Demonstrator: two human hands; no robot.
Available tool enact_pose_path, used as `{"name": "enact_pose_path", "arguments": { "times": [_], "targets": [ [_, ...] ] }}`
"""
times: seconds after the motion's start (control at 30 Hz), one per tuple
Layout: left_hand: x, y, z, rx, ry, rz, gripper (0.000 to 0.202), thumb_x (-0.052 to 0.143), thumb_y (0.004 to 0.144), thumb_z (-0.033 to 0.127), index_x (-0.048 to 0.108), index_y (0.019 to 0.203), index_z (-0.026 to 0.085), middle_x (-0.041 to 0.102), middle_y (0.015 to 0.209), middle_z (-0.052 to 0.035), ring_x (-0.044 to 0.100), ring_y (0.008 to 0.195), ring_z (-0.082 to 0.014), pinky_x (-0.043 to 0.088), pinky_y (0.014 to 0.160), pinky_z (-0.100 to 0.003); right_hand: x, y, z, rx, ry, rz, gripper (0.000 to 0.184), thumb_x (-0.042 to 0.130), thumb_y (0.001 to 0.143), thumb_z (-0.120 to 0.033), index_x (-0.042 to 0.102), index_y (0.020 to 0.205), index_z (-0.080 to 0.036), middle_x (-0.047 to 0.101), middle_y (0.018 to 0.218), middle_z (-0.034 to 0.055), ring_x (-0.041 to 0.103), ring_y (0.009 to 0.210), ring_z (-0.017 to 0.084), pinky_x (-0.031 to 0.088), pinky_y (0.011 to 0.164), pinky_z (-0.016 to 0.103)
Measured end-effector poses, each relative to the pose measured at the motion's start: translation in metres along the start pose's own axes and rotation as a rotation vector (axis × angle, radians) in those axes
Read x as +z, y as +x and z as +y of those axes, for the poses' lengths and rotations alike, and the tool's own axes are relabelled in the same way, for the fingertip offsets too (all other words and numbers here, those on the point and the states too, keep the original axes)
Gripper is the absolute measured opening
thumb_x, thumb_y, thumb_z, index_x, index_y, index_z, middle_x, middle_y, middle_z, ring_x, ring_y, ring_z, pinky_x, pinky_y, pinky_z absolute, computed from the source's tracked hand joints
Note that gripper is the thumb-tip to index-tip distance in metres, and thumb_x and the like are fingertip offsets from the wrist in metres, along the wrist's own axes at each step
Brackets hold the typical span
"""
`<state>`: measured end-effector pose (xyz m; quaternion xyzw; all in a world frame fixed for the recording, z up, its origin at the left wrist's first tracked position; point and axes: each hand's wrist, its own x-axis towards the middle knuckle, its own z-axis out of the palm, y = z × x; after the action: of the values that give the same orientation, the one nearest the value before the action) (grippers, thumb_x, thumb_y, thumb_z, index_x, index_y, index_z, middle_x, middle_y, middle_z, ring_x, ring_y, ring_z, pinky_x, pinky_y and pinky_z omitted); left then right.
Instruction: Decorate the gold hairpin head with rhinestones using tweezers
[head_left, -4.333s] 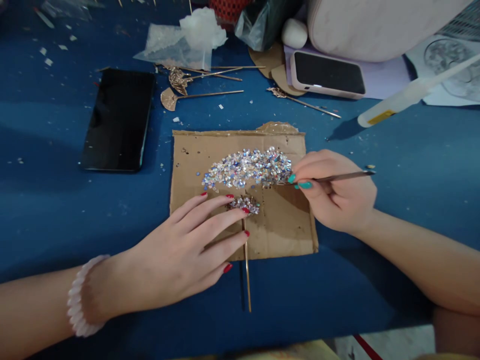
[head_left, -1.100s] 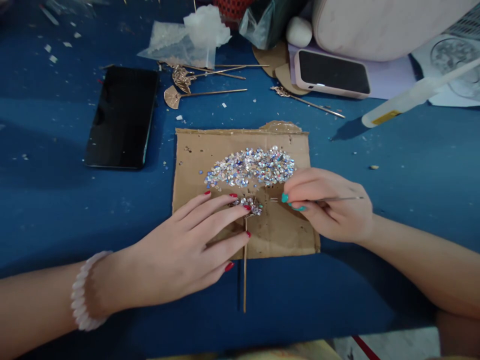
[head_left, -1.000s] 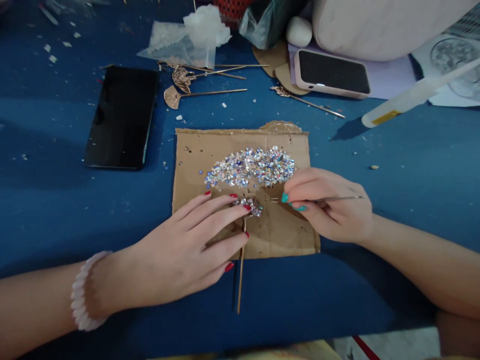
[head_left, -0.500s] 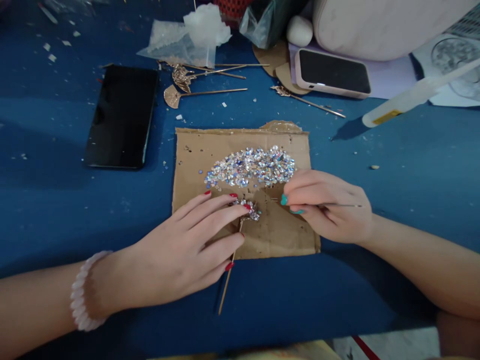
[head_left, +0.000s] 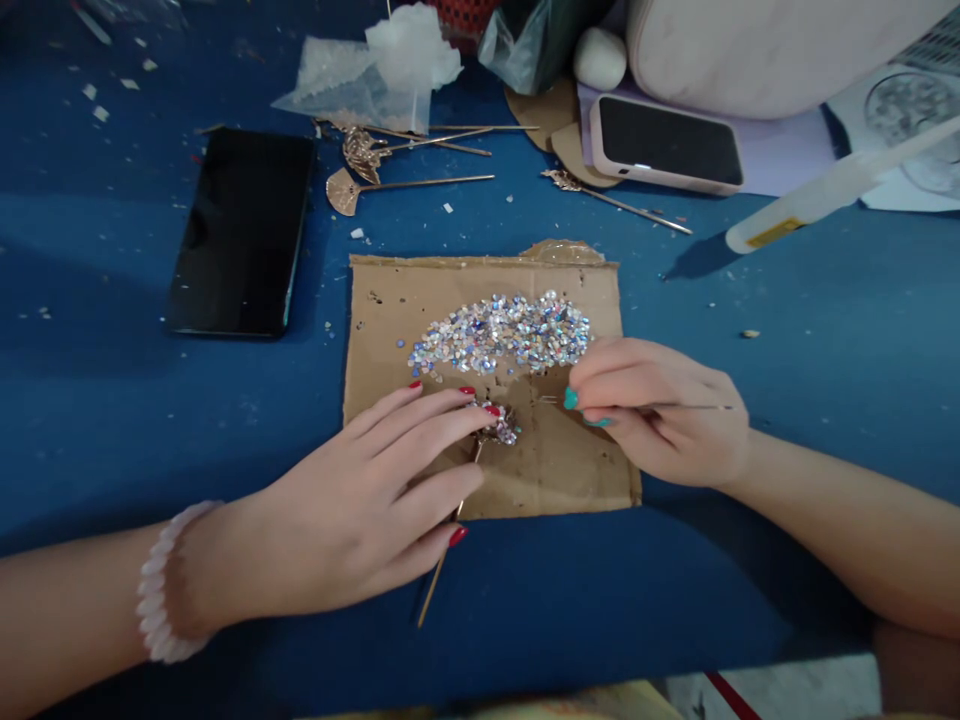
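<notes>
My left hand (head_left: 360, 490), with red nails, has its fingertips on the head of a hair stick. The gold hair stick (head_left: 435, 575) has small shiny stones (head_left: 504, 425) on its head, partly hidden under my fingers, and its stem slants below my hand past the cardboard's front edge. In the pinched fingers of my right hand (head_left: 660, 410), with turquoise nails, are thin metal tweezers (head_left: 549, 399). Their two fine tips point left toward the hair stick's head, apart from it. Just beyond both hands lies a pile of glittering rhinestones (head_left: 510, 332) on the cardboard (head_left: 570, 480).
Left of the cardboard lies a black phone (head_left: 240, 235). Behind are several gold hair sticks (head_left: 427, 183), a plastic bag (head_left: 352, 85) and a pale-cased phone (head_left: 667, 145). A white glue bottle (head_left: 802, 205) leans in at right. Small scraps dot the blue table (head_left: 825, 330).
The hair stick has turned a little under my left fingers, its stem end swinging left. My right hand has shifted very slightly right with the tweezers.
</notes>
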<state>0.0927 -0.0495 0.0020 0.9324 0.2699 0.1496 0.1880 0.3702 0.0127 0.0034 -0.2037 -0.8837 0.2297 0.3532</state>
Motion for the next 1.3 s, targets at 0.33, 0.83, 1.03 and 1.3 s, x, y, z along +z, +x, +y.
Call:
{"name": "enact_pose_path", "arguments": {
  "times": [0.33, 0.83, 1.03, 1.3],
  "targets": [
    [-0.0019, 0.0001, -0.0005, -0.006, -0.018, 0.013, 0.022, 0.052, 0.098, 0.017, 0.054, 0.119, 0.012, 0.046, 0.147, -0.0159, 0.032, 0.146, -0.0274, 0.026, 0.125, -0.046, 0.0001, -0.0002, 0.0006, 0.006, 0.006, -0.019, 0.011, 0.053, 0.096, -0.007, 0.061, 0.093, -0.013, 0.066, 0.086, 0.0061, 0.064, 0.082, 0.010, 0.058, 0.078, 0.024],
    [-0.0020, 0.0000, -0.0001, -0.006, -0.009, 0.029, 0.027, 0.051, 0.095, 0.012, 0.055, 0.122, 0.011, 0.050, 0.144, -0.0180, 0.037, 0.144, -0.0299, 0.037, 0.121, -0.052, -0.0022, -0.0007, 0.0013, -0.009, -0.022, -0.023, 0.009, 0.052, 0.096, -0.013, 0.059, 0.096, -0.018, 0.068, 0.085, 0.0050, 0.067, 0.080, 0.013, 0.060, 0.076, 0.028],
    [-0.0021, -0.0003, 0.0001, -0.001, -0.009, 0.030, 0.027, 0.051, 0.096, 0.012, 0.054, 0.122, 0.011, 0.048, 0.145, -0.0171, 0.035, 0.145, -0.0287, 0.033, 0.123, -0.050, -0.0023, -0.0006, 0.0012, 0.004, -0.030, -0.027, 0.009, 0.051, 0.097, -0.014, 0.059, 0.096, -0.018, 0.068, 0.086, 0.0052, 0.067, 0.081, 0.013, 0.060, 0.076, 0.028],
    [-0.0017, -0.0005, -0.0004, 0.006, -0.006, 0.025, 0.028, 0.050, 0.096, 0.012, 0.054, 0.124, 0.011, 0.047, 0.146, -0.0170, 0.034, 0.146, -0.0286, 0.031, 0.124, -0.049, -0.0019, -0.0008, 0.0010, -0.003, -0.027, -0.026, 0.007, 0.053, 0.097, -0.014, 0.059, 0.095, -0.017, 0.068, 0.085, 0.0060, 0.067, 0.081, 0.013, 0.060, 0.076, 0.028]
  ]
}}
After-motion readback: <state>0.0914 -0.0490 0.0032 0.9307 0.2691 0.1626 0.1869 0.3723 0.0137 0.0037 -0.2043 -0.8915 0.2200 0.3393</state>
